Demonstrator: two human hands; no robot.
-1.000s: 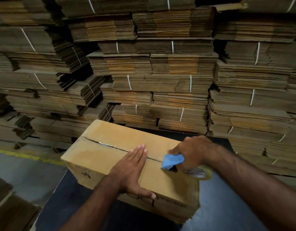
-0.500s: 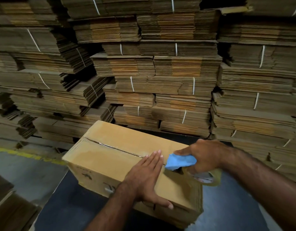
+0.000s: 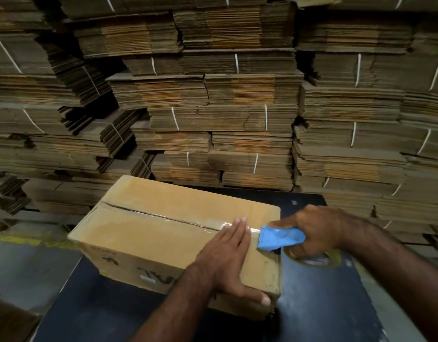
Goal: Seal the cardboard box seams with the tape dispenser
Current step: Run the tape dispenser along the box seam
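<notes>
A closed cardboard box (image 3: 149,233) lies on a dark table (image 3: 324,312), its centre seam running from far left to near right with shiny clear tape over it. My left hand (image 3: 227,257) presses flat on the box top near the right end, fingers together on the tape, thumb hooked over the near edge. My right hand (image 3: 319,233) grips a blue tape dispenser (image 3: 279,238) with its tape roll (image 3: 316,260), held just past the box's right edge, level with the seam.
Tall stacks of flattened, strapped cardboard (image 3: 225,99) fill the whole background right behind the table. Grey floor with a yellow line (image 3: 23,240) lies to the left. More cardboard (image 3: 8,322) sits at the lower left corner.
My right hand has drawn the dispenser rightwards along the seam and off the box's right end. My left hand has slid right along the top, following it.
</notes>
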